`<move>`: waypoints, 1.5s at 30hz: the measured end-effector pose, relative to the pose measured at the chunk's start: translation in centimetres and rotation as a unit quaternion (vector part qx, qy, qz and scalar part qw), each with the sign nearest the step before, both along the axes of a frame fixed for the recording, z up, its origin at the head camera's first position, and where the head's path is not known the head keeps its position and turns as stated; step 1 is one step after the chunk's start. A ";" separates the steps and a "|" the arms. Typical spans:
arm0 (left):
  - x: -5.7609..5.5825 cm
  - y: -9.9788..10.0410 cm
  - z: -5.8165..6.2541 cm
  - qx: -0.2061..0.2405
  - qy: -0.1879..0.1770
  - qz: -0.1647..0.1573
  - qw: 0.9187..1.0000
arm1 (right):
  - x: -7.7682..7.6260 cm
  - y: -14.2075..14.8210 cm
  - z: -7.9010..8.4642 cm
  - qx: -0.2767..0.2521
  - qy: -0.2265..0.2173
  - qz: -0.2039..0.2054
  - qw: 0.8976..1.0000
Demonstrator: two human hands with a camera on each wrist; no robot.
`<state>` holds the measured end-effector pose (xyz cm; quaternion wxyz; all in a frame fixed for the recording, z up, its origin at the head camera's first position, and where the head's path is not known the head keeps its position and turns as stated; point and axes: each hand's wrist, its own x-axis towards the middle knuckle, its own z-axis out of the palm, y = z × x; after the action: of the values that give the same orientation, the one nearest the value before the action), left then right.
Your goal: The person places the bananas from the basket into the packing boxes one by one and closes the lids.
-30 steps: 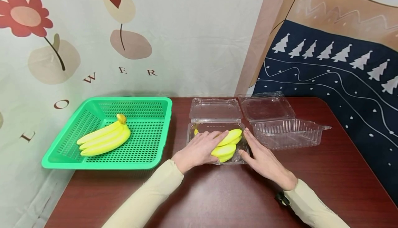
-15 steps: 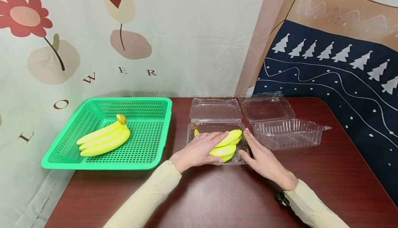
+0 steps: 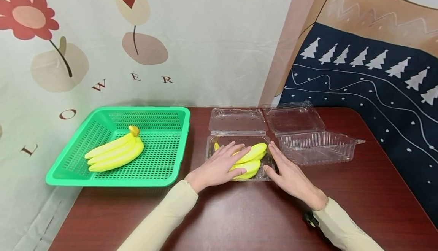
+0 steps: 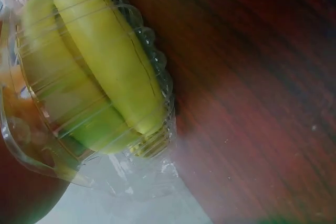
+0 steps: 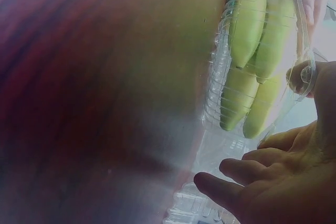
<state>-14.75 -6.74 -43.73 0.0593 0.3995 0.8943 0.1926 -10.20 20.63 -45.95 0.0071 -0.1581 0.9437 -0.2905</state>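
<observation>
A bunch of yellow bananas lies in the base of a clear plastic clamshell container, whose lid is folded back toward the wall. My left hand lies over the left part of the bunch, fingers spread and nearly straight, hiding much of it. At the container's right side, my right hand extends straight fingers along the rim, thumb near the front right corner. Through the ribbed wall, the left wrist view shows the bananas inside; in the right wrist view, the right hand has its fingers apart beside the container.
A green plastic basket on the left holds another banana bunch. Right of the filled container stands a second clear clamshell, lid folded back, with nothing in it. All rest on a dark red wooden table against patterned wall cloths.
My left hand has shifted slightly left, its fingers more spread over the bananas. The right hand and both containers have stayed in place.
</observation>
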 end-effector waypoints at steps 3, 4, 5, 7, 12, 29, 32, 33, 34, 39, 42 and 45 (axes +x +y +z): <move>0.1 0.0 0.0 0.003 -0.011 0.015 1.000 | 0.0 0.0 0.0 -0.003 0.001 0.000 1.000; 0.2 -0.1 0.0 0.005 -0.013 0.020 1.000 | -0.1 -0.1 0.0 -0.004 0.002 0.000 1.000; 0.2 -0.1 0.0 0.007 -0.014 0.025 1.000 | -0.1 -0.1 0.0 -0.005 0.002 0.000 1.000; 0.3 -0.1 -0.1 0.011 -0.013 0.035 0.999 | -0.1 -0.1 0.1 -0.007 0.002 0.000 1.000; 0.5 -0.2 -0.2 0.036 0.007 0.064 0.997 | -0.3 -0.2 0.5 -0.013 -0.006 -0.002 1.000; 0.1 -1.4 -0.4 0.188 0.064 0.226 0.954 | -2.5 -1.2 1.5 -0.069 -0.020 -0.017 0.997; -0.2 -1.5 -0.4 0.197 0.048 0.247 0.948 | -3.0 -1.3 1.7 -0.070 -0.021 -0.019 0.997; -0.3 -1.5 -0.5 0.200 0.044 0.252 0.946 | -3.2 -1.3 1.7 -0.071 -0.021 -0.020 0.997; -0.4 -1.5 -0.5 0.204 0.039 0.256 0.944 | -3.4 -1.3 1.7 -0.070 -0.020 -0.021 0.997; -1.0 -1.6 -0.7 0.216 0.021 0.278 0.936 | -4.4 -1.5 1.6 -0.077 -0.026 -0.031 0.996; -1.3 -1.7 -0.8 0.219 0.003 0.296 0.930 | -5.0 -1.6 1.6 -0.087 -0.027 -0.038 0.995; -1.7 -1.7 -0.7 0.225 -0.021 0.311 0.923 | -5.5 -1.6 1.6 -0.095 -0.028 -0.042 0.994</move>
<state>-16.41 -8.48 -44.47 -0.0761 0.0996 0.9055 0.4055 -15.70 19.00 -44.36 0.0060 -0.1107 0.9170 -0.3831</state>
